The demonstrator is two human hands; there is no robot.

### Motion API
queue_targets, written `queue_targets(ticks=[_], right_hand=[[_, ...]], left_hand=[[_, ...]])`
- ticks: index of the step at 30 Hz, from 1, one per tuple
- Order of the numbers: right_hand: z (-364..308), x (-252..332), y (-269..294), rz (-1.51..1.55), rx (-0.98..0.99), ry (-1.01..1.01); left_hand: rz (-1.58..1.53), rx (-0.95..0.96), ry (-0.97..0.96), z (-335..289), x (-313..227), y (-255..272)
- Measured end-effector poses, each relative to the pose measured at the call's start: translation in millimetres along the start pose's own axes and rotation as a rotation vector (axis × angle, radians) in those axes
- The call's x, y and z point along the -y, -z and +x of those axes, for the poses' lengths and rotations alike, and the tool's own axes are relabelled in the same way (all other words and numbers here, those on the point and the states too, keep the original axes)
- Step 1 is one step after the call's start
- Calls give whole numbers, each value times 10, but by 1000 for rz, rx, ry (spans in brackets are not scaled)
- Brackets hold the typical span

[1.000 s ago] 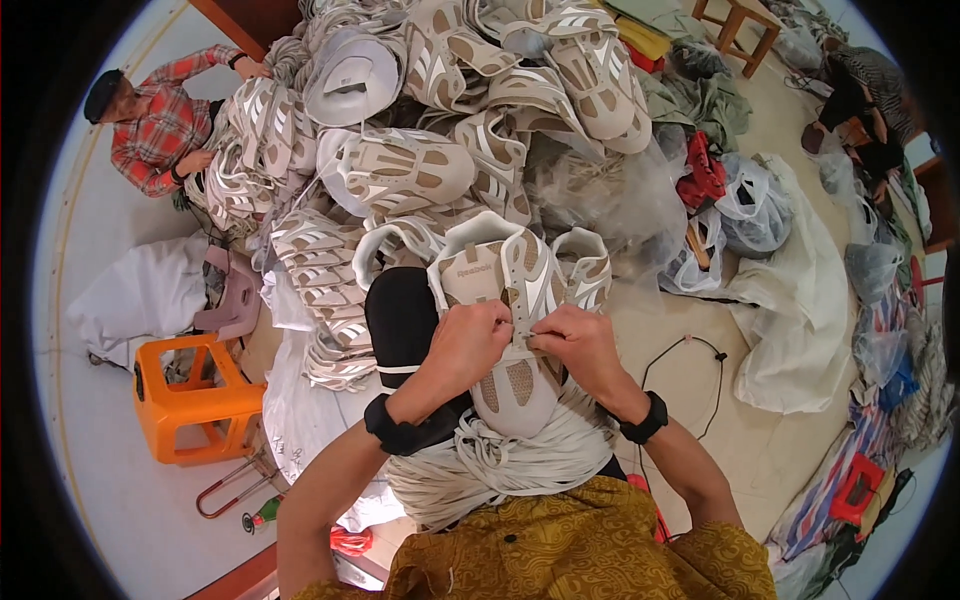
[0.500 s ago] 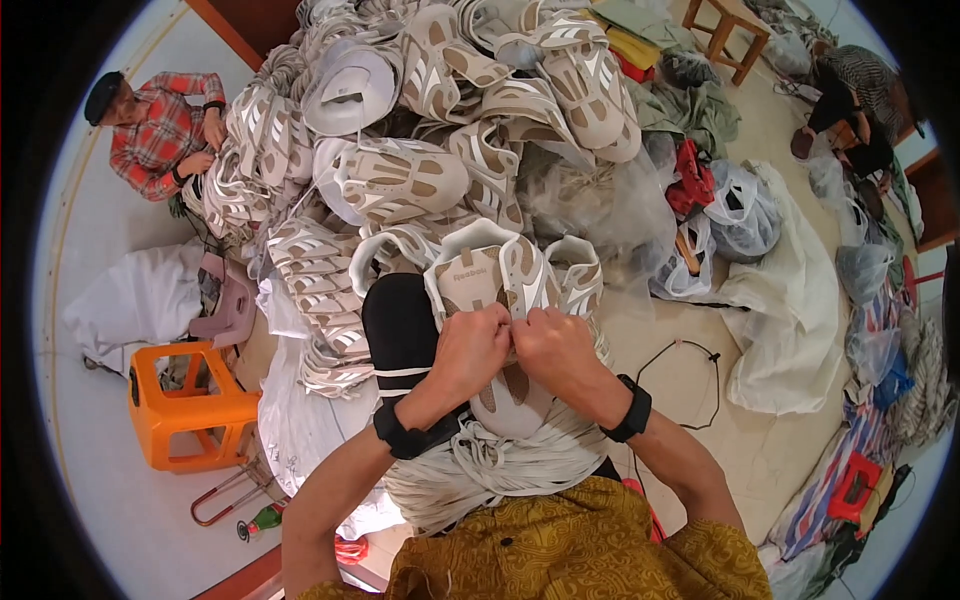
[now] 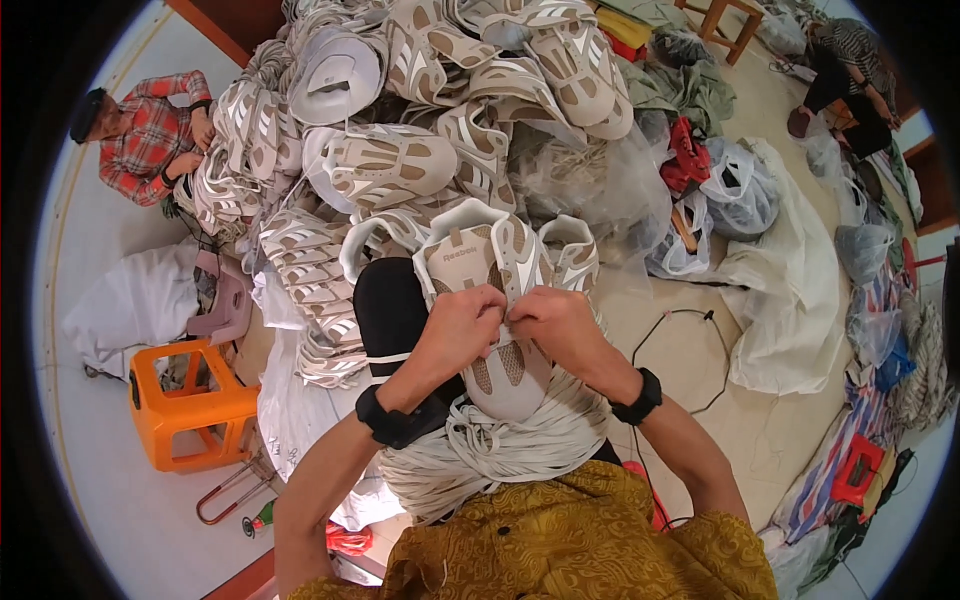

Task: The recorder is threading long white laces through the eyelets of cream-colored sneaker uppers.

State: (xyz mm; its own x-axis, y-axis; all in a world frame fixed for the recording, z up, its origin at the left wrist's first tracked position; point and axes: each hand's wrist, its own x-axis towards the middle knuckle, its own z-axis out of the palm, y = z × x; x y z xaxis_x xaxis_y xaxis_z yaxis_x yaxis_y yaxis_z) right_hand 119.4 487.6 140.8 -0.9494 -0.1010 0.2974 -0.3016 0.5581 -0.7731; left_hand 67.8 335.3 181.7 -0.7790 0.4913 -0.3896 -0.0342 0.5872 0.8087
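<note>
A beige and white shoe upper (image 3: 507, 385) lies in front of me, toe toward my body, with brown mesh patches and white side stripes. Over its lacing area my left hand (image 3: 462, 328) is closed, fingertips pinched on a pale shoelace. Close beside it, my right hand (image 3: 562, 325) is also closed, pinching at the lace on the upper's right eyelet edge. My fingers partly hide the lace. A thick bundle of off-white laces (image 3: 490, 450) rests on my lap, under the toe. Left of the upper sits a long black rounded pad (image 3: 385, 305) with a white band around it.
A large heap of similar shoe uppers (image 3: 395, 165) rises beyond my hands. At left stand an orange stool (image 3: 190, 400) and a person in a plaid shirt (image 3: 150, 135). Plastic bags (image 3: 740, 200) and white sheeting (image 3: 785, 320) lie at right; another person (image 3: 850, 85) sits far right.
My hands have drawn slightly apart and moved a little up over the upper, showing more of its toe and a bit of pale lace. The whole view has shifted slightly.
</note>
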Motion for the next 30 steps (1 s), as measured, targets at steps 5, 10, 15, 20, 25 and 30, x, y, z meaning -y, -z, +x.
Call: queue_targets(ticks=[5, 10, 15, 20, 25, 30], right_hand=[[25, -163, 35, 210, 31, -116], [120, -49, 124, -14, 45, 21], [204, -110, 212, -200, 274, 74], [344, -159, 227, -273, 359, 163], [344, -161, 298, -141, 333, 70], [391, -118, 331, -131, 312, 133]], left_hand=[[-8, 112, 66, 89, -189, 10], [118, 74, 55, 46, -168, 5], [673, 50, -416, 202, 12, -15], [847, 88, -326, 203, 1, -75], [885, 47, -476, 95, -63, 22], [184, -404, -129, -92, -51, 652]])
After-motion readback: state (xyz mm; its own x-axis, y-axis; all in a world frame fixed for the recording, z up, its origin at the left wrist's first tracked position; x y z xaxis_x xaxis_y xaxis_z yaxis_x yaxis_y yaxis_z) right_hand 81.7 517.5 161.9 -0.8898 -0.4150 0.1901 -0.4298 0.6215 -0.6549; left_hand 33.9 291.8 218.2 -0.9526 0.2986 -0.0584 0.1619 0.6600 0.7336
